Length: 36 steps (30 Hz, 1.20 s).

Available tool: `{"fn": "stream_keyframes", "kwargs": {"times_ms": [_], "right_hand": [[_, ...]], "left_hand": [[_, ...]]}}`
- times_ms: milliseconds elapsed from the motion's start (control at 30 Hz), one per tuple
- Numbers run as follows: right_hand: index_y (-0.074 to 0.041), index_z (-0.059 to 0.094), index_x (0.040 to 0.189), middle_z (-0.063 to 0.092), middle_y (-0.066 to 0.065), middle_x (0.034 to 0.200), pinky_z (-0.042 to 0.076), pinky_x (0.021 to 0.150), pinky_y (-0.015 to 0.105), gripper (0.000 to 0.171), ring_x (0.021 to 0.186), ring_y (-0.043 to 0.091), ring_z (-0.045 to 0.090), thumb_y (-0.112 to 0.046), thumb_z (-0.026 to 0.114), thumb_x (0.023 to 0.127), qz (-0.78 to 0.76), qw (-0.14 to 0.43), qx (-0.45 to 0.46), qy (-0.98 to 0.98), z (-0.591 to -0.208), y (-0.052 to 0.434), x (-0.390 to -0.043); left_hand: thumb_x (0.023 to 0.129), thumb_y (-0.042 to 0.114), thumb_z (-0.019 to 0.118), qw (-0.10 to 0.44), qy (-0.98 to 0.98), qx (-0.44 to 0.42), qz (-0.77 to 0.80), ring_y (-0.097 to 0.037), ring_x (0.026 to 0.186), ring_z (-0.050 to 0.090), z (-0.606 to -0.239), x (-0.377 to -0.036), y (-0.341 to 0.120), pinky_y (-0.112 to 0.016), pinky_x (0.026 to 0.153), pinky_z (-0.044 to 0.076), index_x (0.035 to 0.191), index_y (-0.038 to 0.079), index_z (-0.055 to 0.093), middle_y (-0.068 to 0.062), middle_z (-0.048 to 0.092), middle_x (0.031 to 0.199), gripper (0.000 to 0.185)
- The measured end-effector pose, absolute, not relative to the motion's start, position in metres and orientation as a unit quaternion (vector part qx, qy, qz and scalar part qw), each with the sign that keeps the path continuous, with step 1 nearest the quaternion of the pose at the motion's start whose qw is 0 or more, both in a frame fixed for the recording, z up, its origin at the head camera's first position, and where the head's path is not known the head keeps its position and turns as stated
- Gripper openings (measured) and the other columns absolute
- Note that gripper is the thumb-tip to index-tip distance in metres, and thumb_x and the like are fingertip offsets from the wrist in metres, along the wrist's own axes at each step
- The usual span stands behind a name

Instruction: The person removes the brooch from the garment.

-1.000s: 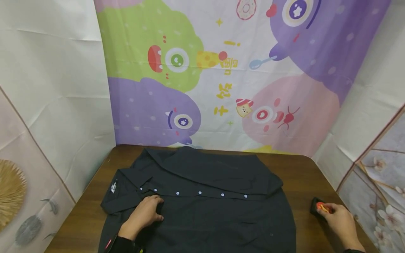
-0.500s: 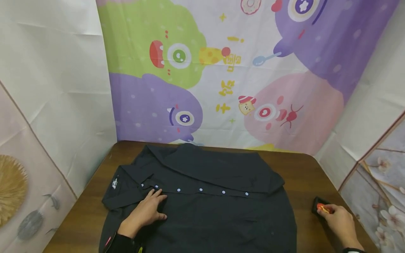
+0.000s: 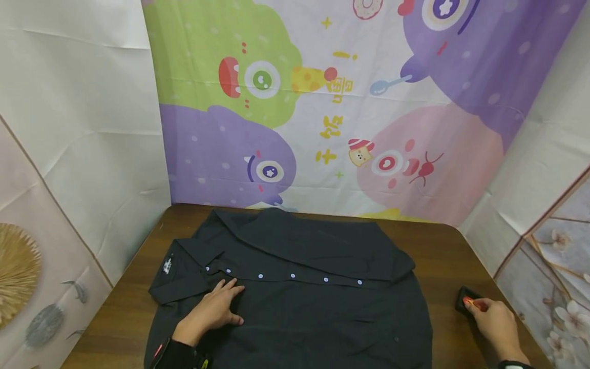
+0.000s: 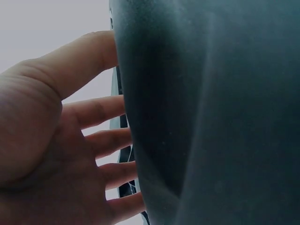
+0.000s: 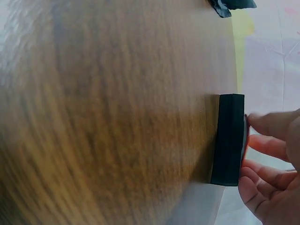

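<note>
A black button-up shirt (image 3: 299, 312) lies spread on the wooden table, its collar end toward the back and a row of white buttons across it. My left hand (image 3: 214, 310) rests on the shirt with fingers spread, just below the buttons near the folded sleeve (image 3: 182, 277). In the left wrist view, dark cloth (image 4: 225, 112) hides the fingertips of that hand (image 4: 51, 126). At the right, my right hand (image 3: 498, 323) pinches a small red-orange piece with yellow (image 3: 477, 304) at a small black box (image 3: 464, 296). The right wrist view shows the fingers at the red edge (image 5: 246, 140) on top of the box.
The brown wooden table (image 3: 442, 256) shows around the shirt. A cartoon-printed curtain (image 3: 322, 113) hangs behind it, with white cloth panels (image 3: 78, 102) at both sides. A round straw-coloured shape (image 3: 16, 274) is at the far left.
The fingers of my left hand have spread out and shifted slightly on the shirt. My right hand stays at the black box, and less of the red-orange piece shows. The head view has tilted slightly.
</note>
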State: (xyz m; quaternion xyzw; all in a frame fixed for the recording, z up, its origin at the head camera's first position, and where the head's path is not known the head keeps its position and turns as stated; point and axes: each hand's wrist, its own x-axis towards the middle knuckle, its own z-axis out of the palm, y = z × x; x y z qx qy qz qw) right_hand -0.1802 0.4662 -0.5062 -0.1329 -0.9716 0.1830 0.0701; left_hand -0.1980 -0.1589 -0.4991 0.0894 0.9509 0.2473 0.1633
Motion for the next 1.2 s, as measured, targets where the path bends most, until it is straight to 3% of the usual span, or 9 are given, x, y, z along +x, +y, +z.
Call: {"fn": "stream_keyframes", "kwargs": {"times_ms": [200,533,1200], "right_hand": [[0.011,0.067,0.09,0.065,0.023,0.08,0.044,0.071,0.052,0.022,0.084,0.047,0.06,-0.01,0.066,0.085,0.183,0.107,-0.133,-0.968,-0.5087,0.4655,-0.1783],[0.01,0.069,0.099,0.065,0.035,0.104,0.047,0.074,0.058,0.032,0.097,0.057,0.057,-0.019,0.06,0.091,0.178,0.061,-0.145,-0.971,-0.508,0.4681,-0.179],[0.012,0.065,0.107,0.067,0.031,0.103,0.048,0.071,0.055,0.037,0.094,0.054,0.06,-0.021,0.058,0.093,0.181,0.061,-0.149,-0.97,-0.504,0.4619,-0.1776]], "left_hand": [[0.07,0.02,0.087,0.16,0.95,0.089,0.251,-0.053,0.141,0.025,-0.4993,-0.1982,-0.1592,-0.069,0.107,0.029,0.134,0.002,0.056,-0.025,0.039,0.151,0.073],[0.071,0.02,0.086,0.161,0.95,0.089,0.252,-0.053,0.141,0.025,-0.5013,-0.1988,-0.1595,-0.07,0.106,0.028,0.133,0.002,0.056,-0.026,0.039,0.15,0.071],[0.071,0.022,0.086,0.144,0.953,0.093,0.249,-0.053,0.139,0.03,-0.5,-0.1983,-0.1593,-0.069,0.105,0.031,0.13,0.002,0.059,-0.025,0.043,0.147,0.067]]}}
